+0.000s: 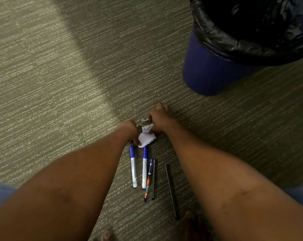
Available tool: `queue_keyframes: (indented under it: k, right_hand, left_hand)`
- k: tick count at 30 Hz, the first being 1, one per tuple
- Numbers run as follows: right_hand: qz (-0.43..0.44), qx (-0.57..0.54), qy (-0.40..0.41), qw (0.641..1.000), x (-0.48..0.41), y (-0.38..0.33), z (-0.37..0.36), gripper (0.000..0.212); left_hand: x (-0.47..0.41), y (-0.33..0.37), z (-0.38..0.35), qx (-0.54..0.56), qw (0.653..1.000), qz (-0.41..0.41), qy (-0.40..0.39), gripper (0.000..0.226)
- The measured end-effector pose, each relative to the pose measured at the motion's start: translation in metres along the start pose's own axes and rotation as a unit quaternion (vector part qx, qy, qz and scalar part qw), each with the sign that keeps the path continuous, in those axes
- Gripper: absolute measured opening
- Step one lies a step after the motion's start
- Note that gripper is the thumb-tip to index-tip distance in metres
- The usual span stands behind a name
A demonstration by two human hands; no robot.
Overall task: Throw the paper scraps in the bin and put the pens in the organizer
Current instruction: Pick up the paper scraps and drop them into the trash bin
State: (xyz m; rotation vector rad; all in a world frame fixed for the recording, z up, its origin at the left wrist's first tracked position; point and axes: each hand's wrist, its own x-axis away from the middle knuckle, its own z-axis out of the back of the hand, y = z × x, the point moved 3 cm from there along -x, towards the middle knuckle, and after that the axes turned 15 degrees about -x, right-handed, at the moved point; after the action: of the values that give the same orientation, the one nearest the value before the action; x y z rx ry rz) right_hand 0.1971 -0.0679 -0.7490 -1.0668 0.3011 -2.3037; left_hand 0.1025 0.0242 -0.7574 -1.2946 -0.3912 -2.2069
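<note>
White crumpled paper scraps [146,136] lie on the carpet between both hands. My left hand [129,132] grips their left edge with closed fingers. My right hand [158,120] pinches the scraps from the right and above, and a small piece [144,120] shows by its fingers. Just below the scraps lie two white markers with blue caps [133,166] [144,166], a colourful pen [148,178], a thin dark pen [153,179] and a black pen [171,190], all side by side. The organizer is not in view.
A blue bin [204,66] with a black liner [234,40] stands at the upper right, open on top. Grey-green carpet [60,84] covers the floor. My toes [106,235] show at the bottom edge.
</note>
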Motion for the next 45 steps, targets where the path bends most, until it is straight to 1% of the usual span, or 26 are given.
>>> queue_keyframes:
  k: [3, 7, 8, 10, 12, 13, 14, 15, 17, 19, 20, 23, 25, 26, 28, 29, 30, 34, 37, 39, 43, 45]
  right_hand:
    - [-0.010, -0.018, 0.016, 1.000, -0.003, -0.004, -0.001, 0.034]
    - [-0.021, -0.041, 0.021, 0.999, -0.005, -0.007, 0.000, 0.041]
    - [-0.020, -0.046, 0.023, 0.998, -0.005, -0.007, 0.000, 0.040]
    - [-0.014, -0.037, 0.020, 0.999, -0.007, -0.007, 0.000, 0.031]
    - [-0.033, -0.040, 0.009, 0.999, -0.005, -0.007, 0.002, 0.018]
    - [-0.041, -0.053, 0.011, 0.998, -0.005, -0.007, 0.004, 0.014]
    - [-0.046, -0.073, 0.022, 0.996, -0.006, -0.008, 0.007, 0.013]
    - [-0.046, -0.096, 0.043, 0.993, -0.006, -0.011, 0.012, 0.014]
    - [-0.036, -0.125, 0.085, 0.988, -0.006, -0.021, 0.029, 0.019]
    - [-0.018, -0.141, 0.121, 0.982, -0.008, -0.035, 0.050, 0.022]
    - [-0.005, -0.155, 0.144, 0.977, -0.008, -0.043, 0.063, 0.022]
    - [0.037, -0.210, 0.217, 0.953, -0.003, -0.066, 0.102, 0.017]
    - [0.068, -0.237, 0.261, 0.933, 0.005, -0.081, 0.128, 0.010]
    - [0.083, -0.250, 0.276, 0.924, 0.011, -0.088, 0.140, 0.006]
    - [0.103, -0.281, 0.301, 0.905, 0.023, -0.099, 0.163, 0.015]
    - [0.111, -0.295, 0.313, 0.896, 0.029, -0.104, 0.173, 0.018]
    - [0.121, -0.303, 0.326, 0.887, 0.036, -0.107, 0.183, 0.018]
    - [0.127, -0.314, 0.374, 0.863, 0.059, -0.110, 0.220, 0.016]
    - [0.128, -0.316, 0.411, 0.845, 0.076, -0.103, 0.246, 0.017]
    - [0.125, -0.319, 0.448, 0.826, 0.088, -0.095, 0.261, 0.015]
    - [0.084, -0.317, 0.525, 0.786, 0.108, -0.068, 0.289, 0.007]
    - [0.048, -0.325, 0.552, 0.767, 0.115, -0.048, 0.298, 0.008]
  left_hand:
    - [-0.007, 0.001, -0.002, 0.049, 0.998, 0.014, -0.022, 0.027]
    - [-0.014, 0.001, -0.002, 0.091, 0.993, 0.043, -0.061, 0.031]
    - [-0.014, 0.001, -0.003, 0.109, 0.990, 0.049, -0.075, 0.031]
    - [-0.015, -0.001, -0.006, 0.140, 0.984, 0.052, -0.093, 0.029]
    - [-0.013, -0.005, -0.003, 0.183, 0.978, 0.058, -0.081, 0.020]
    - [-0.012, -0.007, 0.000, 0.197, 0.976, 0.058, -0.071, 0.012]
    - [-0.009, -0.010, 0.006, 0.202, 0.975, 0.056, -0.067, 0.007]
    - [-0.008, -0.013, 0.013, 0.207, 0.974, 0.052, -0.072, 0.009]
    - [-0.004, -0.019, 0.036, 0.238, 0.967, 0.042, -0.080, 0.006]
    - [0.001, -0.027, 0.067, 0.276, 0.957, 0.040, -0.078, 0.019]
    - [0.005, -0.031, 0.084, 0.284, 0.956, 0.039, -0.069, 0.021]
    - [0.023, -0.046, 0.140, 0.286, 0.957, 0.036, -0.003, 0.021]
    - [0.040, -0.054, 0.176, 0.289, 0.954, 0.031, 0.076, 0.023]
    - [0.048, -0.056, 0.194, 0.287, 0.949, 0.029, 0.128, 0.022]
    - [0.067, -0.058, 0.225, 0.272, 0.929, 0.026, 0.250, 0.017]
    - [0.077, -0.057, 0.236, 0.272, 0.915, 0.018, 0.297, 0.015]
    - [0.087, -0.053, 0.246, 0.282, 0.903, 0.007, 0.324, 0.015]
    - [0.120, -0.027, 0.264, 0.344, 0.865, -0.057, 0.360, 0.022]
    - [0.140, 0.001, 0.269, 0.367, 0.834, -0.131, 0.391, 0.022]
    - [0.152, 0.022, 0.270, 0.391, 0.809, -0.177, 0.402, 0.022]
    - [0.168, 0.059, 0.271, 0.443, 0.755, -0.231, 0.424, 0.024]
    - [0.173, 0.075, 0.269, 0.451, 0.739, -0.246, 0.436, 0.025]
